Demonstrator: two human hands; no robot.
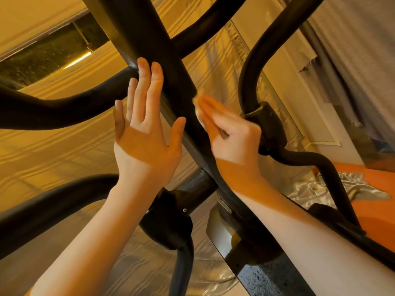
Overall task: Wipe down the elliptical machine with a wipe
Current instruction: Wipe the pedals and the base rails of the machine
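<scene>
The black elliptical machine fills the view, and its thick central post [149, 39] runs from top left down to the base. My left hand [145, 127] lies flat with straight fingers against the post's left side. My right hand [226, 133] presses a small white wipe [197, 102] against the post's right side with straight fingers; the hand is blurred. Only an edge of the wipe shows beyond the fingertips.
Curved black handlebars cross at the left [64, 105] and loop at the right [252, 71]. A pivot housing [168, 223] and the glossy base cover [235, 236] sit below. Draped fabric hangs behind, and an orange surface [376, 189] with crumpled silver cloth lies at the right.
</scene>
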